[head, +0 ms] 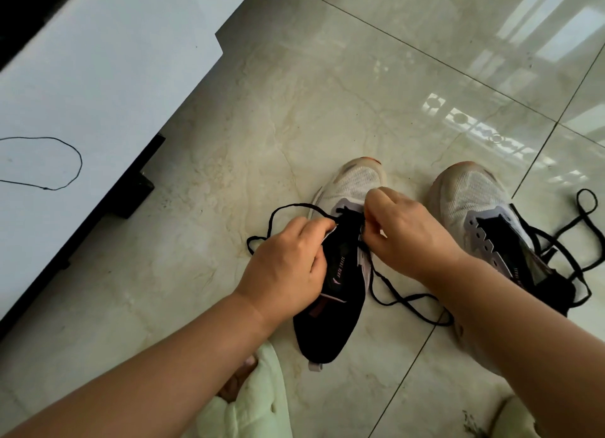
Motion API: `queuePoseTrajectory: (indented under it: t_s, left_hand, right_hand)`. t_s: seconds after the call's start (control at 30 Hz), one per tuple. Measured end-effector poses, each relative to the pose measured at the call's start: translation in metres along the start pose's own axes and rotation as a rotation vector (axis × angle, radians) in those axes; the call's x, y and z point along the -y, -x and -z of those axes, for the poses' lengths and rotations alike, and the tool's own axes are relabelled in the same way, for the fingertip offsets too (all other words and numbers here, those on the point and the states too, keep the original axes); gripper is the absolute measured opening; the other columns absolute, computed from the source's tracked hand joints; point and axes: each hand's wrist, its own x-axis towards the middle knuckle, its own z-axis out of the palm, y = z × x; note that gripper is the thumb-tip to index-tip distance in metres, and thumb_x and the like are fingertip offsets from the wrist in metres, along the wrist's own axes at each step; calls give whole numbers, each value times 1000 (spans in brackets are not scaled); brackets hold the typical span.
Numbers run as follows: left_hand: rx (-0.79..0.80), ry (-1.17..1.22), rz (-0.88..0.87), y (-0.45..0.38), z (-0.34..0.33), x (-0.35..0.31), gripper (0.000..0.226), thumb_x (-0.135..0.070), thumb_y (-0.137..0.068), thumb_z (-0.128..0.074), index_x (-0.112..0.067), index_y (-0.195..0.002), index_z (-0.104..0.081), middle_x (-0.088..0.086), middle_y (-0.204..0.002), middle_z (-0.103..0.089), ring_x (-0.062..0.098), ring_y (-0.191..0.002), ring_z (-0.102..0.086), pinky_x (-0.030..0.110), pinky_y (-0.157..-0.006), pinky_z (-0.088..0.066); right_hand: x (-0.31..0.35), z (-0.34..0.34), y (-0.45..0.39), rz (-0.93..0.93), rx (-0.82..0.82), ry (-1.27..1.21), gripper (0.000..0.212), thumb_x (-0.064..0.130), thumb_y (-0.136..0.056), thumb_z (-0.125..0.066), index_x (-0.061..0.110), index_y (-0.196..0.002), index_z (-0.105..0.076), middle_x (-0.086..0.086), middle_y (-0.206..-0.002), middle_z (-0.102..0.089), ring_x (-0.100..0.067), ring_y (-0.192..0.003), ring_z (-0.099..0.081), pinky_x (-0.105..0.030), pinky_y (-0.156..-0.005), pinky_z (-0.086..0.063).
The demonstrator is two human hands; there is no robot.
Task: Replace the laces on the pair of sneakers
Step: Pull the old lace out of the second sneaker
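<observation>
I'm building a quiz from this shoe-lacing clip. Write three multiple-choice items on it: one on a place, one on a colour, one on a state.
1. Where does the loose black cord that neither hand touches lie?
A. on the white surface at the left
B. inside the right sneaker
C. on the pale green slipper

2. What colour are the laces on the sneakers?
A. white
B. black
C. red

3. What are the hands doing?
A. both rest flat on the floor
B. both work at the left sneaker's eyelets
C. each lifts a different sneaker

Answers:
1 A: the cord curls on the white surface, well away from the shoes.
2 B: black lace trails from both the left sneaker and the right sneaker.
3 B: the left hand and the right hand pinch at that shoe's lacing.
</observation>
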Motion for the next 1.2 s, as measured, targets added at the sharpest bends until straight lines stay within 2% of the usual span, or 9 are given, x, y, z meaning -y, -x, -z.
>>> queuePoseTrajectory:
  t_s: [0.13,0.3,0.47,0.57,0.67,0.77,0.87,1.03,1.2]
  left_hand:
    - [-10,-5,1,-2,-1,1,34,-1,-83,-54,-7,-116,-61,12,-97,-63,32,-75,-63,43,-61,-53]
    - [-18,-7,9,-1,-2,-1,32,-2,-84,-55,-7,-116,-60,11,-98,-63,30,-75,-64,42,-61,-54]
    - [-42,4,39,0,-1,0,33,-1,-83,-56,-8,-115,-61,10,-97,-63,30,-74,-63,41,-62,-54]
    - [-52,2,53,0,1,1,31,2,-81,-57,-6,-110,-63,11,-96,-63,30,-69,-62,41,-57,-54]
    - [-38,-19,53,1,2,0,30,2,-80,-57,-7,-109,-64,11,-95,-63,30,-67,-62,39,-54,-53]
    - [-32,-32,52,1,2,0,30,1,-81,-57,-8,-108,-65,10,-93,-63,28,-64,-62,36,-52,-52]
    - [-29,-23,57,0,2,-1,30,1,-81,-57,-8,-108,-65,9,-92,-62,27,-63,-61,34,-51,-51]
    - [-34,-16,59,2,-2,0,29,0,-81,-57,-7,-109,-62,10,-98,-63,30,-71,-63,38,-56,-53]
    - [-42,-15,59,2,-3,0,28,0,-82,-56,-7,-109,-62,10,-101,-63,30,-76,-64,41,-60,-54]
  right_hand:
    - [6,-10,2,-290,-132,-123,11,8,-77,-57,5,-73,-48,-5,-65,-52,-26,-59,-47,-37,-54,-40]
    - [18,-22,5,-655,-148,-340,27,24,-80,-59,0,-68,-55,-6,-58,-56,-22,-60,-53,-32,-57,-45]
    - [16,-22,11,-700,-222,-664,21,19,-83,-65,1,-72,-60,-12,-65,-64,-20,-57,-58,-40,-62,-53]
    - [9,-18,15,-641,-196,-677,18,16,-83,-64,2,-73,-60,-11,-63,-66,-25,-57,-62,-41,-63,-54]
    - [2,-11,16,-426,-176,-376,17,8,-79,-62,4,-66,-53,-5,-56,-56,-18,-50,-50,-34,-54,-47]
    - [-4,-10,11,-210,-59,-9,15,3,-78,-54,5,-72,-41,-6,-65,-45,-26,-56,-41,-40,-54,-39]
    - [-4,-18,11,-333,-119,-13,10,9,-80,-52,7,-79,-43,-5,-69,-50,-28,-61,-47,-39,-56,-41]
    - [7,-28,15,-819,-188,-611,36,33,-81,-57,-2,-71,-53,-1,-56,-56,-22,-56,-54,-32,-56,-43]
    - [12,-31,18,-783,-239,-697,29,28,-81,-64,1,-72,-59,-7,-56,-60,-19,-53,-52,-37,-57,-47]
